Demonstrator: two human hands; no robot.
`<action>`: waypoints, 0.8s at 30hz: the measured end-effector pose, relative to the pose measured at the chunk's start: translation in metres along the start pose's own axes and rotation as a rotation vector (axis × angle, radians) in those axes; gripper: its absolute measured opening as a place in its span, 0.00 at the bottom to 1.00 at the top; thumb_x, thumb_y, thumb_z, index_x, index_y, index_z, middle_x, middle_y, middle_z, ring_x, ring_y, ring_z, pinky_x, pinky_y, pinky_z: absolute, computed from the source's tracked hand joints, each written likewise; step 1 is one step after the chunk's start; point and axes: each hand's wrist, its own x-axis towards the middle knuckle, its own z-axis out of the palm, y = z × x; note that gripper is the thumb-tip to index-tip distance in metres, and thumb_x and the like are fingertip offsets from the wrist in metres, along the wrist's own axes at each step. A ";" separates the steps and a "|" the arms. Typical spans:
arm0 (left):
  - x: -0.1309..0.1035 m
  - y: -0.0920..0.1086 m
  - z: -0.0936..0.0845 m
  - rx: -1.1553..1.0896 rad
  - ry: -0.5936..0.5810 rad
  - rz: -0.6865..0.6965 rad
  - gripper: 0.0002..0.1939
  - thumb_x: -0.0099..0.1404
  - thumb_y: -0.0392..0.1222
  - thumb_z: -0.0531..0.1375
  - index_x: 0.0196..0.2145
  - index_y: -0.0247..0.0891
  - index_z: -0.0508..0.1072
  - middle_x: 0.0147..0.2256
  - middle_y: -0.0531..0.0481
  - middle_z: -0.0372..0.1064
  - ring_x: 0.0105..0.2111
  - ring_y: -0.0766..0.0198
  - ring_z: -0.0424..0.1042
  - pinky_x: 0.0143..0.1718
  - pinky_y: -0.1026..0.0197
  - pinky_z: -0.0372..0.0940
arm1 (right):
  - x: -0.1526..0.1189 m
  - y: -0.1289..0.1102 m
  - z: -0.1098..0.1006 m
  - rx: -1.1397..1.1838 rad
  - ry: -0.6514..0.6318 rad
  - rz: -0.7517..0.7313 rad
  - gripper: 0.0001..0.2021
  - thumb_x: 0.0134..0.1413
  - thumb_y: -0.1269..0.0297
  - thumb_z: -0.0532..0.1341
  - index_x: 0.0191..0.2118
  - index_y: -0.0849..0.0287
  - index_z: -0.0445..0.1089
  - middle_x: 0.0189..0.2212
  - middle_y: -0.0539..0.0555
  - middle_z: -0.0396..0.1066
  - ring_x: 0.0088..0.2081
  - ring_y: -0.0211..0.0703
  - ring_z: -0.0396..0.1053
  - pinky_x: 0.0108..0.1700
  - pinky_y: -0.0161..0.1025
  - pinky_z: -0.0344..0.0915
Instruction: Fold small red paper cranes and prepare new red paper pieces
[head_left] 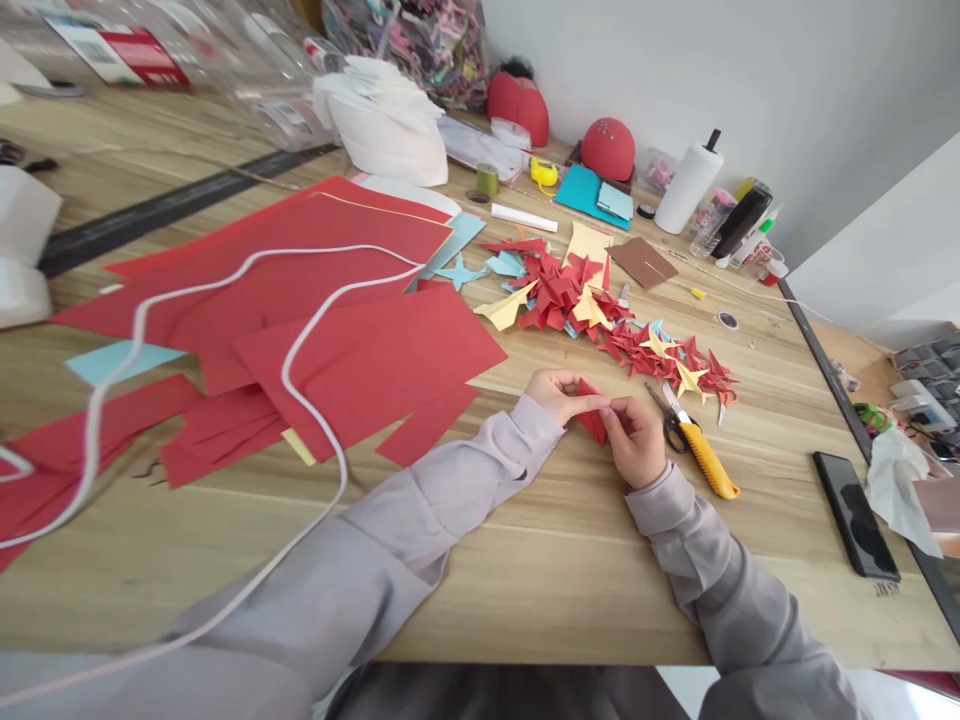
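Note:
Between my two hands is a small folded piece of red paper (592, 424). My left hand (559, 396) pinches it from the left, thumb laid along its upper part. My right hand (636, 440) grips its right edge with thumb and forefinger. Just beyond them lies a heap of folded paper stars (555, 295), mostly red, with some yellow and blue ones. Right of my right hand rest a yellow utility knife (709, 460) and a pair of scissors (673, 425), lying close together.
Red paper sheets (375, 350) cover the left of the table, with a white cable (292, 370) across them. A black phone (855, 515) lies at the right. Toward the back are a yellow tape measure (544, 174), brown paper (641, 262) and a red pincushion (608, 150).

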 end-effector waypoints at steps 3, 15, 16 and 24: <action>0.001 -0.003 -0.002 -0.024 -0.005 -0.032 0.17 0.30 0.43 0.72 0.19 0.33 0.74 0.19 0.51 0.71 0.20 0.68 0.67 0.27 0.63 0.64 | 0.000 0.000 0.000 0.005 -0.005 0.003 0.10 0.54 0.58 0.56 0.30 0.58 0.67 0.21 0.50 0.67 0.22 0.36 0.62 0.24 0.35 0.60; 0.005 0.001 -0.005 -0.224 -0.108 -0.129 0.18 0.36 0.50 0.70 0.19 0.31 0.74 0.20 0.48 0.71 0.22 0.66 0.68 0.26 0.64 0.63 | 0.000 0.007 0.001 0.043 -0.010 0.020 0.09 0.55 0.59 0.57 0.30 0.60 0.67 0.22 0.51 0.67 0.22 0.36 0.62 0.24 0.34 0.59; 0.004 0.001 -0.005 -0.223 -0.112 -0.127 0.18 0.37 0.49 0.70 0.19 0.31 0.74 0.20 0.48 0.71 0.22 0.66 0.68 0.27 0.64 0.63 | 0.000 0.007 0.001 0.045 -0.011 0.023 0.10 0.55 0.59 0.57 0.30 0.60 0.67 0.22 0.51 0.67 0.22 0.36 0.62 0.24 0.34 0.59; 0.003 0.001 -0.001 -0.262 -0.045 -0.126 0.17 0.38 0.49 0.69 0.20 0.31 0.74 0.20 0.48 0.71 0.22 0.66 0.69 0.27 0.63 0.64 | 0.000 0.009 0.001 0.107 0.017 0.047 0.11 0.54 0.56 0.57 0.30 0.59 0.67 0.21 0.50 0.66 0.23 0.36 0.63 0.24 0.34 0.60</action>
